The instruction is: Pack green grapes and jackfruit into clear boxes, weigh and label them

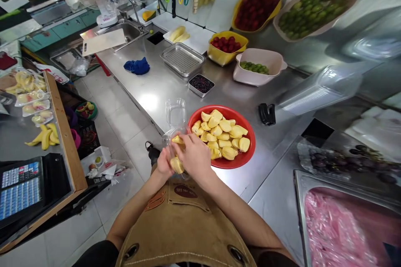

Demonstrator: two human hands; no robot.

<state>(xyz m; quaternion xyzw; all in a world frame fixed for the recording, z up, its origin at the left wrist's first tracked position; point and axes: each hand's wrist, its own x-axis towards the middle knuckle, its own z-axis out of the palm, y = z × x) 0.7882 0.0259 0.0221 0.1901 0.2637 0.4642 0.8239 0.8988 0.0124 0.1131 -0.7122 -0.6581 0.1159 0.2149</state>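
My left hand (164,163) is wrapped around the side of a clear plastic clamshell box (175,112), whose lid stands open away from me. Yellow jackfruit pieces (177,165) lie inside its base. My right hand (196,156) reaches over the box from the right, fingers closed at a jackfruit piece (177,139); the fingertips are partly hidden. Just beyond my right hand, a red basin (252,142) full of jackfruit pieces rests on the steel counter (150,100).
Behind the basin are a small tray of dark berries (201,85), a perforated steel tray (182,59), a yellow basket (219,56) of red fruit and a pale basket (250,76) of green fruit. Stacked clear boxes (319,89) and a black tape dispenser (267,114) stand right.
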